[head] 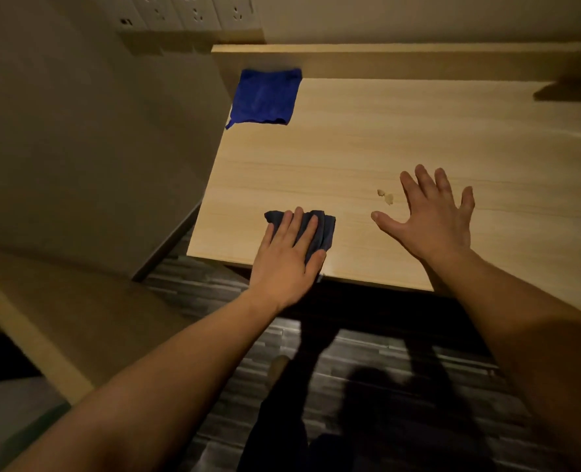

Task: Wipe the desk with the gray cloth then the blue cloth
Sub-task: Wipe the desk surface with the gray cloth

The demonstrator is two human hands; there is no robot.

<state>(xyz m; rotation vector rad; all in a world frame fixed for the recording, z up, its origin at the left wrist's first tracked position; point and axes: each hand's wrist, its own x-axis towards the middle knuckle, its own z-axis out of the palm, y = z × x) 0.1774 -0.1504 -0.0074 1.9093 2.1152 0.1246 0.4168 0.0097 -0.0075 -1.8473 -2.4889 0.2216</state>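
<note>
The left hand [289, 253] lies palm down on the gray cloth [316, 229], fingers fairly flat and thumb curled against the cloth's near edge, pressing it onto the bench [367, 141] close to the bench's near edge; the hand hides much of the cloth, so only bunched folds show beyond and beside the fingers. The right hand [432, 216] is spread wide open with nothing in it, palm toward the bench, to the right of the gray cloth; whether it touches the surface or hovers just above cannot be told. Just beyond its thumb sit two small pale marks or crumbs [385, 195], too small to make out. The blue cloth [265, 97] lies flat at the bench's far left corner, well apart from both hands, one small tab hanging past the left edge. Behind the bench runs a raised back ledge [401, 59]; above it, power sockets [187, 11] are cut off by the frame's top. Below the bench's near edge the floor is dark and hard to read.
</note>
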